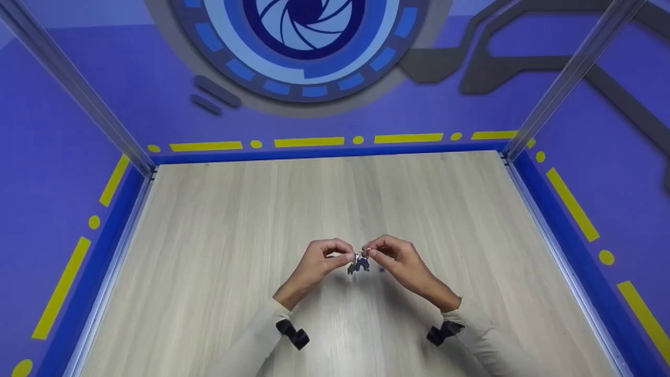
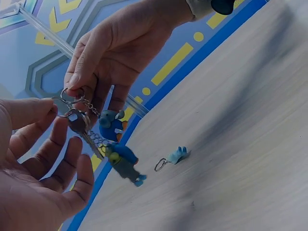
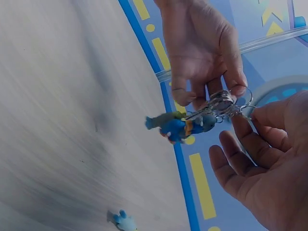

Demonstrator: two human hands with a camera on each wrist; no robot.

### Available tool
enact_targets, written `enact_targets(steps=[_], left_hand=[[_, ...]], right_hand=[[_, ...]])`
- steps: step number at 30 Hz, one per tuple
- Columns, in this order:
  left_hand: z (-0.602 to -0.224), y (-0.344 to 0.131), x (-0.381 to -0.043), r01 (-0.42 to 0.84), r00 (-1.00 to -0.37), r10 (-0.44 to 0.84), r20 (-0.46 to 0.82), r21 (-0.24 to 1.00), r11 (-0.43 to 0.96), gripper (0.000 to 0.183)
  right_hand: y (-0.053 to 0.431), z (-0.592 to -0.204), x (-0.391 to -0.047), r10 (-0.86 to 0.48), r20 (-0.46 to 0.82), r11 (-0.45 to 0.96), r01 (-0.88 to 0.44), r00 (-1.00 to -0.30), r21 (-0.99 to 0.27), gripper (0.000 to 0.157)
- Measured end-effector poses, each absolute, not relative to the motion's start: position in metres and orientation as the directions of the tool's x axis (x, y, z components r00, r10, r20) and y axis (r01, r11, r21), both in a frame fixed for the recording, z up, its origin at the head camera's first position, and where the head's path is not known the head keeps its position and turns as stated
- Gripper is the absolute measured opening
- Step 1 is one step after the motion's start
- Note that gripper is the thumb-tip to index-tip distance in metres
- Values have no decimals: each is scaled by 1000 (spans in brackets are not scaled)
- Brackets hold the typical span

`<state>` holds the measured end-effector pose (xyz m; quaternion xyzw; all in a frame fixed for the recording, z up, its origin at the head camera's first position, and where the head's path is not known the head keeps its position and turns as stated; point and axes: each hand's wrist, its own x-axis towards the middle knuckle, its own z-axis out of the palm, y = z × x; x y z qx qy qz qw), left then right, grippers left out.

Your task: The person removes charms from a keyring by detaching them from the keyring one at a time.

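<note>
Thumb and fingertips of my left hand (image 1: 319, 260) pinch one side of a bunch of metal key rings (image 2: 72, 96). Across from it my right hand (image 1: 400, 260) pinches the ring part too, so the two hands almost meet above the table. From the rings hang a metal key (image 2: 79, 122) and two small figure charms on chains: a blue and grey one (image 2: 110, 125) and a blue and olive-green one (image 2: 124, 161). On the tabletop below lies a separate light-blue charm (image 2: 176, 154) with its own small ring (image 2: 160, 165). Which ring each hand holds is hard to tell.
The light wood-grain table (image 1: 235, 209) extends around the hands. Blue panels with yellow dashes (image 1: 309, 142) wall it at the back and both sides. Metal posts (image 1: 555, 84) rise at the back corners. Black straps with small devices (image 1: 293, 334) sit on both sleeves.
</note>
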<state>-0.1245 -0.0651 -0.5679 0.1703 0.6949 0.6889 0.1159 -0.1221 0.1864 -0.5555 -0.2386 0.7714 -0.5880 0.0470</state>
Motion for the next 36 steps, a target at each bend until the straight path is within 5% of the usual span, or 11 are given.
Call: enact_targets(steps=[19, 36], left_hand=[[-553, -55, -127, 106, -906, 424, -10, 962, 250, 10], [-552, -53, -129, 90, -908, 417, -43, 951, 294, 7]], right_hand=[[188, -553, -122, -445, 343, 346, -512, -827, -786, 8], [190, -551, -123, -485, 325, 345, -520, -812, -781, 5]])
